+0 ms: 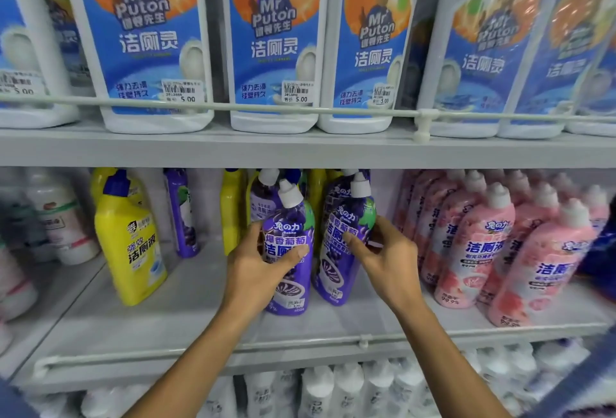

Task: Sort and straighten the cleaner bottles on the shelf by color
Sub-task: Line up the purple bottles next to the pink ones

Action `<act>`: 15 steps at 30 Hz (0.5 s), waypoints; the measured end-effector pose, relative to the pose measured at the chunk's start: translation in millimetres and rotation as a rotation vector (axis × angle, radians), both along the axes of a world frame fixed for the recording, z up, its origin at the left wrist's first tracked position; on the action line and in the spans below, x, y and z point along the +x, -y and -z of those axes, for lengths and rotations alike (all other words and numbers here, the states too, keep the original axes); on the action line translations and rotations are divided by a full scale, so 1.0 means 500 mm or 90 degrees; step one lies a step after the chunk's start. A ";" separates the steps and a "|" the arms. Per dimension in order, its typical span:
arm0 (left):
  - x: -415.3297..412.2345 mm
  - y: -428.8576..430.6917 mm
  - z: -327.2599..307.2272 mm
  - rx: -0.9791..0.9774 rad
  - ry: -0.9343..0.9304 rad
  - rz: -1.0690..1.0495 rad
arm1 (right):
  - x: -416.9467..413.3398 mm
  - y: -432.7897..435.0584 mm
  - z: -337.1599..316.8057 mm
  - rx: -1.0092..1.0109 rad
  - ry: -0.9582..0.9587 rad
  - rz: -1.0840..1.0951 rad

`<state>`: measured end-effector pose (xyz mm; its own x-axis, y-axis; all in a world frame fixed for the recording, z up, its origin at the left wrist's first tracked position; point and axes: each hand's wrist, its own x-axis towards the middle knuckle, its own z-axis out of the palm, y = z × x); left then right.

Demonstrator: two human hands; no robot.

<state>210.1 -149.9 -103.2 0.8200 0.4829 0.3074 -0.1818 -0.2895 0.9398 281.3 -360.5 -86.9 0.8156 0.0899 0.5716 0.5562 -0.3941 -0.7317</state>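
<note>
Left hand (258, 266) grasps front purple white-capped plastic bottle (290, 251); right hand (383, 256) grasps neighbouring purple bottle (340, 244); both upright on grey shelf (166, 311).

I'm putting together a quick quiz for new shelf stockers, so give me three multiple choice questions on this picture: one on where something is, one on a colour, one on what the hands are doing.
1. Where do the pink bottles stand relative to the purple bottles?
A) left B) right C) shelf above
2. What colour is the cap on the front yellow bottle?
A) blue B) white C) red
3. What are the hands doing?
A) each grips a purple bottle B) both hang empty C) both hold a yellow bottle

Answers: B, the pink row is on the right; A, that cap is blue; A, the left hand and right hand each curl round one.
</note>
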 end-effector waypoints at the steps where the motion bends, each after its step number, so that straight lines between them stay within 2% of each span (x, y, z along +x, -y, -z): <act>1: 0.004 0.008 -0.001 0.017 0.003 -0.004 | -0.001 0.012 0.000 -0.008 0.010 0.023; 8: 0.066 0.106 0.007 0.034 -0.001 0.016 | 0.026 0.101 -0.006 -0.037 0.025 0.127; 15: 0.149 0.209 0.000 0.093 0.001 -0.018 | 0.055 0.123 0.011 -0.051 0.059 0.138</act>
